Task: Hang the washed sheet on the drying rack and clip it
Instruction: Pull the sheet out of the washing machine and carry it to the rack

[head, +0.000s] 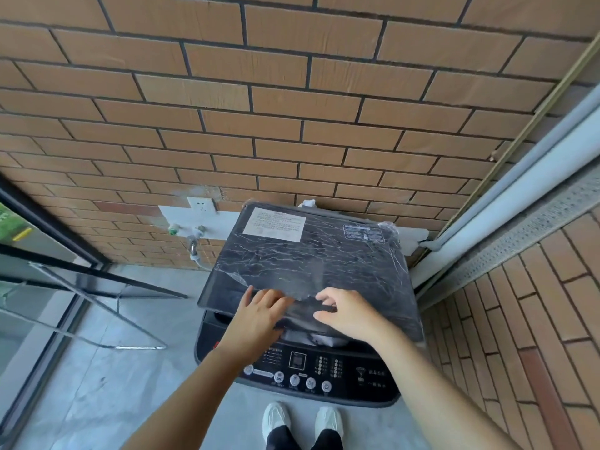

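Brick-walled balcony (292, 108), grey floor (130, 401). Black marbled washing-machine lid (308, 254), part raised: your left hand (259, 308) lies flat-fingered on its front edge, your right hand (347, 311) curls round it. White washed sheet (324, 340) shows beneath, not yet lifted out. Hanging and clipping all remain.

Prob. sheet (324, 339) mostly hidden under lid (308, 261); label (274, 221) txt too small, unreadable.

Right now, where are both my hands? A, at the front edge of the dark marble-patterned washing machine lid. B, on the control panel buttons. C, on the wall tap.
A: the left hand and right hand both touch the front edge of the dark marble-patterned washing machine lid.
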`<state>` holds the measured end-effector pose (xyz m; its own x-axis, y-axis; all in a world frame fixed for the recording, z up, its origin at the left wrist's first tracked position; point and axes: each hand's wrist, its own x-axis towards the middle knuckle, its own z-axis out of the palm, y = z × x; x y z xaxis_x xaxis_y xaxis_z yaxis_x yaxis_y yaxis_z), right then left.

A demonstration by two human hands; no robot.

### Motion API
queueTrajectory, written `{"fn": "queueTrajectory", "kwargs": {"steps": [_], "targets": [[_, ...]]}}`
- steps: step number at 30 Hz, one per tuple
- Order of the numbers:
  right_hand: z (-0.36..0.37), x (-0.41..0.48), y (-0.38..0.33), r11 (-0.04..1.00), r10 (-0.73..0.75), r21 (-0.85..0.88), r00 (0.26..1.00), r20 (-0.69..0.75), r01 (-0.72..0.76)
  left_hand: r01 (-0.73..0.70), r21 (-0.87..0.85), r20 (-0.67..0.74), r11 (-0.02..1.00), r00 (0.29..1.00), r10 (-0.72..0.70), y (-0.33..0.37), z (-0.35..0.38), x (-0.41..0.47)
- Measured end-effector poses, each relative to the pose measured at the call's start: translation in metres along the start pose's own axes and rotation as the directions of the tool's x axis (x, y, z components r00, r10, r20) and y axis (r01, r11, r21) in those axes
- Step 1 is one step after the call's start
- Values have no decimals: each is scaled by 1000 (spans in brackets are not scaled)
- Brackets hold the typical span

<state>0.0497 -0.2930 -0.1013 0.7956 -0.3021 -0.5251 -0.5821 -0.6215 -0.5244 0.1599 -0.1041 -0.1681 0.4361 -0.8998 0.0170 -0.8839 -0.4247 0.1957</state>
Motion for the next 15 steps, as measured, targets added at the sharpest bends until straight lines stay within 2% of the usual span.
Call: {"fn": "queueTrajectory", "kwargs": {"steps": [5, 9, 12, 15], "targets": [[-24, -20, -15, 988, -138, -78, 990, -41, 135, -88, 50, -200, 995, 975, 97, -3, -42, 15], [-40, -35, -25, 951, -249, -235, 949, -196, 201, -115, 82, -340, 990, 931, 136, -9, -65, 31], [-46, -40, -27, 881, -371, -428, 852, -368, 199, -128, 36, -477, 991, 869, 130, -10, -89, 52], [-53, -36, -25, 836, -446, -530, 740, -504, 142, -129, 43, -596, 991, 792, 129, -8, -117, 84]]}}
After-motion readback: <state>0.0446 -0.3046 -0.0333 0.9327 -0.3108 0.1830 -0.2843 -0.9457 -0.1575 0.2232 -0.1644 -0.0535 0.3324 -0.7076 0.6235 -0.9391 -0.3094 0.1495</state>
